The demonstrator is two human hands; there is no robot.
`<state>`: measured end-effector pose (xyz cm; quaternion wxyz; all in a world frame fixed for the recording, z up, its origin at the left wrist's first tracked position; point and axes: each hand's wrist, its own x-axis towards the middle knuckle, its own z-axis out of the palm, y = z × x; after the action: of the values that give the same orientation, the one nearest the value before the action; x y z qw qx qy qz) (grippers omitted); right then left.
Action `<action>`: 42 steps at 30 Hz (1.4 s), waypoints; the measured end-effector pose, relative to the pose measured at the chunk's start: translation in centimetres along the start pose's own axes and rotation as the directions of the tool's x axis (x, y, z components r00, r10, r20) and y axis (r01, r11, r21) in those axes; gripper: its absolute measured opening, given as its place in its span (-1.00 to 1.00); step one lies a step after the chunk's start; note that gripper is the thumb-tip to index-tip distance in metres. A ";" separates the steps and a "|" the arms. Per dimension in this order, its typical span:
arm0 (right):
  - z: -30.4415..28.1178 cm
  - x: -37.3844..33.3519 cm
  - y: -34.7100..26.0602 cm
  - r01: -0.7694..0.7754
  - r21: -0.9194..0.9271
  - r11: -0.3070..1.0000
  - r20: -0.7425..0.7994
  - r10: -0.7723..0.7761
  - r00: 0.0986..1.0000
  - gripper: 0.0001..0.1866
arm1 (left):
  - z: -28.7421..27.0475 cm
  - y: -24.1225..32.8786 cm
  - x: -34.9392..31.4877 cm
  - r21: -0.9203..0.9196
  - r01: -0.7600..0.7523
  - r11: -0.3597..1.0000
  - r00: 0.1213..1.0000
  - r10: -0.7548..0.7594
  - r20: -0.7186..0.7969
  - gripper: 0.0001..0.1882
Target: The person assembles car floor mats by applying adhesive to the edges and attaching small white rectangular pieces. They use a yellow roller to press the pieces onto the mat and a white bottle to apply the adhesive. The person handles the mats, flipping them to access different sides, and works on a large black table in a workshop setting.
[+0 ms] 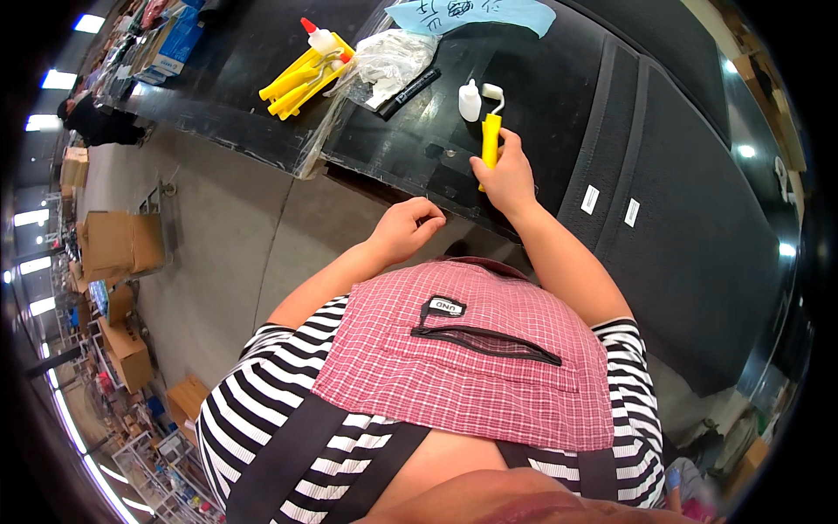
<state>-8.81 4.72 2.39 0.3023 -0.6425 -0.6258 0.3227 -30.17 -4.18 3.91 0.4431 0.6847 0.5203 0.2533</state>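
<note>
A small paint roller with a yellow handle [491, 140] is gripped in my right hand [513, 177] over the dark worktable. Its short white roller head [492, 91] points away from me, beside a small white squeeze bottle [470, 102]. My left hand [408, 229] hangs just off the table's front edge, its fingers curled in; what lies inside them, if anything, is hidden. Left of the roller lie a black marker [408, 94] and a crumpled clear plastic bag [394, 59].
Several yellow-handled tools [301, 86] lie with a red-capped white bottle [322, 40] on the left table. Dark panels [672, 218] with white labels rest at the right. Blue paper [476, 15] lies at the back. Cardboard boxes [122, 244] stand left; a person [98, 120] is beyond.
</note>
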 end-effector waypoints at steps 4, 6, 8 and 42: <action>0.0 -0.6 -2.0 -0.005 -0.076 0.997 0.039 0.008 0.999 -0.26 | -0.1 0.8 0.0 -0.026 -0.026 0.999 0.999 0.025 -0.044 -0.90; -0.2 -0.9 -2.8 -0.043 -0.096 0.994 0.068 0.050 0.996 -0.21 | -0.5 1.0 1.0 -0.036 -0.037 0.999 0.993 0.033 -0.113 -0.91; 0.3 -0.6 -3.6 -0.058 -0.101 0.993 0.092 0.068 0.993 -0.15 | -0.8 -0.6 2.6 -0.085 -0.057 0.995 0.970 0.035 -0.239 -0.83; -23.4 -28.3 16.6 -0.001 0.668 0.744 -0.711 0.639 0.294 -0.76 | 5.1 1.4 2.3 -0.245 0.251 0.936 0.857 -0.097 0.506 -0.72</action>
<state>19.63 -23.71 4.46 0.6903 -0.7080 -0.0729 0.1300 -24.56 -3.89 2.43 0.6802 0.5996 0.4076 0.1082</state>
